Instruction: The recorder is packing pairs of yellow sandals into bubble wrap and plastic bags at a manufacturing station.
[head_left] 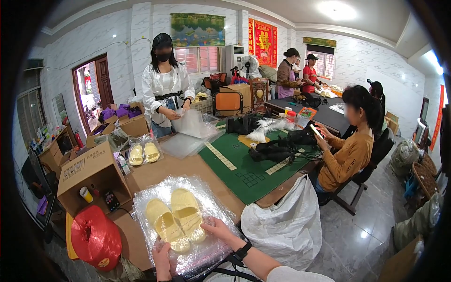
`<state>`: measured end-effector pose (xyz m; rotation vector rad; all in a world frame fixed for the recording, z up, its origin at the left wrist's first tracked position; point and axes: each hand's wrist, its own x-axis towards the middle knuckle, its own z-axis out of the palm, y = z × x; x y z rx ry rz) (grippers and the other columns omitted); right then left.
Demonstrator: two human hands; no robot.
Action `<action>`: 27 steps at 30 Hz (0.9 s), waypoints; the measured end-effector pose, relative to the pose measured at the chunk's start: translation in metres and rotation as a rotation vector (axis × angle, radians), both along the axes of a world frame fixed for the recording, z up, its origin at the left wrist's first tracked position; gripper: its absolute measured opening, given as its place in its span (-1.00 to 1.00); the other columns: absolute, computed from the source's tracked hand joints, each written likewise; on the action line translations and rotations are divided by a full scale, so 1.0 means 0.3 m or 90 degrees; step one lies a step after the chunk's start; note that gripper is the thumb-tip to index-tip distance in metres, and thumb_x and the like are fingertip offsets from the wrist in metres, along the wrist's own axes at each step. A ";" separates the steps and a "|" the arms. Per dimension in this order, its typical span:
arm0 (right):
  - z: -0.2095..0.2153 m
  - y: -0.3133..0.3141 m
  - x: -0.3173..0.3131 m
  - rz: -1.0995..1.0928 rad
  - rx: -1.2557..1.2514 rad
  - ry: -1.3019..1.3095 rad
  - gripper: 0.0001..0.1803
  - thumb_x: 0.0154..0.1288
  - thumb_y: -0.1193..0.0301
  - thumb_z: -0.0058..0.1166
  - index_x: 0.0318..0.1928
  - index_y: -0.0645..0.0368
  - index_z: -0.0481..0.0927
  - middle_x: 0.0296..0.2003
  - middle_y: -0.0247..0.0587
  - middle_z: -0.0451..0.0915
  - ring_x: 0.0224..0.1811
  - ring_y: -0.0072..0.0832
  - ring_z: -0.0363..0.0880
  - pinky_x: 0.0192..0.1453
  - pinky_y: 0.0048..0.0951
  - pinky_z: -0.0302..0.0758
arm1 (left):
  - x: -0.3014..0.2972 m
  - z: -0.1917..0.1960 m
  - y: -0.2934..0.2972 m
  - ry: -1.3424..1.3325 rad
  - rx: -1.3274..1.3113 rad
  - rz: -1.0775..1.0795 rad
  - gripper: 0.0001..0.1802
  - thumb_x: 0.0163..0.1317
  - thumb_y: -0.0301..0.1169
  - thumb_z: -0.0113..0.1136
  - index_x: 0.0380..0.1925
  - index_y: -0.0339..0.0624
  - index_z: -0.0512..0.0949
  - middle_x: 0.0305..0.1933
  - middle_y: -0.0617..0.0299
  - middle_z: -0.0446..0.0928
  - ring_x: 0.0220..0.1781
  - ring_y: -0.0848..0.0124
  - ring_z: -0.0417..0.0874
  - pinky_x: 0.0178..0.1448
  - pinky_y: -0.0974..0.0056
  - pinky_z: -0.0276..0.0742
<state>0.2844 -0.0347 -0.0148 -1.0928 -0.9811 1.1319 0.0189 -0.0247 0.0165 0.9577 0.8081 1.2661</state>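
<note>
A pair of pale yellow slippers lies in front of me, toes towards me, with glossy clear film around it. Beneath spreads a stack of clear plastic bags at the near edge of the brown table. My left hand is closed at the near left side of the slippers, fingers pinching the plastic bag. At the right side, my right hand pinches the bag's edge beside a slipper. Whether the film fully encloses the slippers, I cannot tell.
To the left stand an open cardboard box and a red roll of plastic twine. Another bagged yellow pair lies beyond. A white sack hangs at the right. Across the table, a person handles clear bags; another sits holding a phone.
</note>
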 end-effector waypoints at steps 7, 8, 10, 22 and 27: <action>0.034 -0.010 -0.002 0.017 -0.024 -0.012 -0.52 0.32 0.23 0.27 0.13 0.26 0.54 -0.08 -0.34 0.64 -0.11 -0.64 0.57 -0.03 -0.55 0.53 | -0.015 -0.036 0.023 -0.011 -0.031 0.011 -0.38 0.21 -0.64 0.11 0.32 -0.50 0.29 0.04 0.09 0.60 0.00 0.41 0.62 0.11 0.37 0.51; 0.042 -0.013 -0.003 0.006 -0.047 -0.020 -0.52 0.31 0.22 0.27 0.11 0.28 0.55 -0.13 -0.36 0.63 -0.18 -0.66 0.55 -0.10 -0.56 0.53 | -0.025 -0.044 0.032 0.027 -0.025 0.002 -0.37 0.21 -0.65 0.11 0.33 -0.50 0.28 0.05 0.08 0.60 0.01 0.40 0.62 0.11 0.36 0.51; 0.046 -0.011 -0.004 -0.005 -0.069 -0.027 -0.52 0.31 0.20 0.27 0.08 0.30 0.55 -0.18 -0.37 0.63 -0.26 -0.68 0.54 -0.16 -0.57 0.53 | -0.033 -0.059 0.042 0.065 -0.020 -0.007 -0.36 0.21 -0.65 0.11 0.34 -0.50 0.26 0.06 0.06 0.60 0.03 0.39 0.63 0.12 0.35 0.52; 0.029 -0.011 0.004 0.028 -0.106 -0.059 -0.45 0.28 0.19 0.29 0.14 0.32 0.53 -0.04 -0.19 0.64 -0.06 -0.58 0.58 0.06 -0.49 0.53 | -0.041 -0.089 0.042 0.083 -0.071 0.030 -0.35 0.23 -0.57 0.15 0.35 -0.43 0.27 0.08 0.08 0.59 0.03 0.35 0.63 0.09 0.30 0.56; 0.037 -0.016 -0.009 -0.030 -0.009 -0.065 -0.52 0.29 0.18 0.28 0.08 0.24 0.57 -0.21 -0.35 0.64 -0.20 -0.65 0.56 -0.10 -0.53 0.52 | -0.032 -0.055 0.036 0.074 0.007 -0.022 -0.42 0.24 -0.57 0.10 0.30 -0.42 0.34 0.09 0.11 0.58 0.04 0.39 0.61 0.11 0.32 0.53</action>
